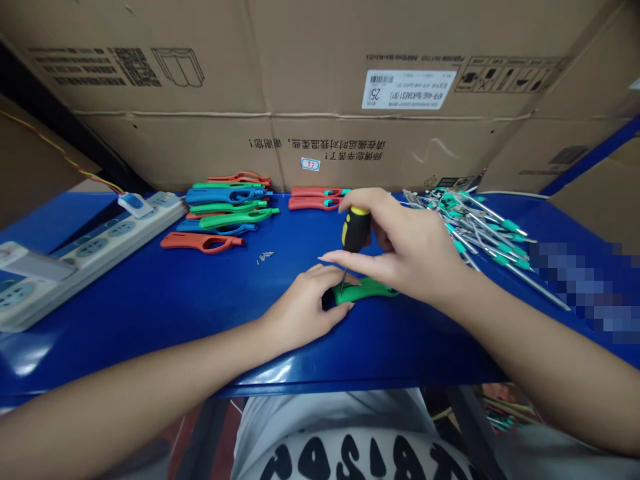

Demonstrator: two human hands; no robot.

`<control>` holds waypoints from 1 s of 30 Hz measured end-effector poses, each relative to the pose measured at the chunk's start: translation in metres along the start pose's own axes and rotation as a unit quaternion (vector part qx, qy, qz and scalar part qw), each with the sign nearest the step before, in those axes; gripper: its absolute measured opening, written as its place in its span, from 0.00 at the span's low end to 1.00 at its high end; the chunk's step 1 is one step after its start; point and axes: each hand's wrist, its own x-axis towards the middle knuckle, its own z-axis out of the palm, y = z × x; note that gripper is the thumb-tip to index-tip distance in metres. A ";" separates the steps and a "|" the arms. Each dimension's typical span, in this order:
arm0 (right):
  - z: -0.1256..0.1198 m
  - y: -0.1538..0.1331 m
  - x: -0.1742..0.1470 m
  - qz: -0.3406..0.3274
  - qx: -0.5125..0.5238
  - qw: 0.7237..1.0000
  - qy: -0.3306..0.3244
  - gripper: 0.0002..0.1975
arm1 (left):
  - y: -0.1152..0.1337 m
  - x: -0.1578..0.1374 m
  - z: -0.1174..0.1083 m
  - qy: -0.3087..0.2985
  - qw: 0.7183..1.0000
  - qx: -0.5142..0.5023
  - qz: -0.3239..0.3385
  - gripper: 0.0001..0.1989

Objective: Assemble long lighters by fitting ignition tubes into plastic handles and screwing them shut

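A screwdriver (354, 230) with a black and yellow handle is gripped in my right hand (407, 250), its shaft pointing down. The tip meets a green lighter casing (367, 289) that lies flat on the blue table. My left hand (315, 300) pinches the left end of that casing between thumb and fingers. Part of the casing is hidden behind my right hand. To the left lie several small screws (265, 256) in a loose cluster. Two red casings with teal triggers (313, 203) lie behind my hands.
Orange, green and blue lighter casings (227, 219) are piled at the back left. Metal lighter tubes with teal parts (493, 230) lie heaped at the right. A white power strip (95, 257) runs along the left, and a cardboard box (320, 87) walls off the back.
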 end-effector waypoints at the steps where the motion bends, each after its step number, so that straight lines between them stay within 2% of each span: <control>1: 0.000 -0.001 0.001 0.010 0.001 1.000 0.007 0.26 | 0.000 0.000 0.000 0.000 1.000 0.001 -0.004 0.09; 4: -0.004 -0.005 0.006 0.054 0.086 0.994 -0.034 0.19 | 0.002 0.001 0.000 0.004 1.000 0.003 -0.017 0.07; 7: -0.012 -0.007 0.011 0.055 0.149 0.983 -0.097 0.19 | 0.004 0.001 -0.001 0.007 1.000 -0.004 -0.022 0.09; 9: -0.014 -0.006 0.013 0.021 0.109 0.990 -0.086 0.17 | 0.004 0.001 -0.001 0.005 1.000 -0.006 -0.020 0.09; 13: -0.010 -0.003 0.006 -0.027 -0.011 1.000 -0.003 0.20 | 0.002 0.001 -0.001 0.002 1.000 -0.008 -0.015 0.09; 15: -0.007 -0.002 0.002 -0.028 0.013 1.000 -0.001 0.20 | 0.002 0.001 -0.001 0.001 1.000 -0.008 -0.012 0.09; 19: -0.005 0.000 -0.001 -0.015 0.150 0.987 -0.051 0.20 | 0.000 0.001 -0.001 -0.007 1.000 -0.002 -0.005 0.07; 21: -0.004 0.002 0.000 -0.020 0.137 0.990 -0.028 0.17 | -0.001 0.000 -0.001 -0.008 1.000 0.002 -0.001 0.06; 23: -0.003 0.002 0.000 -0.032 0.075 0.997 0.015 0.18 | -0.001 0.000 -0.001 -0.012 1.000 0.004 0.005 0.05; 25: -0.004 0.000 0.001 -0.033 0.043 0.998 0.024 0.20 | -0.001 0.000 -0.001 -0.016 1.000 0.006 0.011 0.04; 30: -0.006 -0.004 0.002 -0.012 0.194 0.979 -0.060 0.20 | 0.000 0.001 -0.002 -0.023 1.000 0.015 0.006 0.05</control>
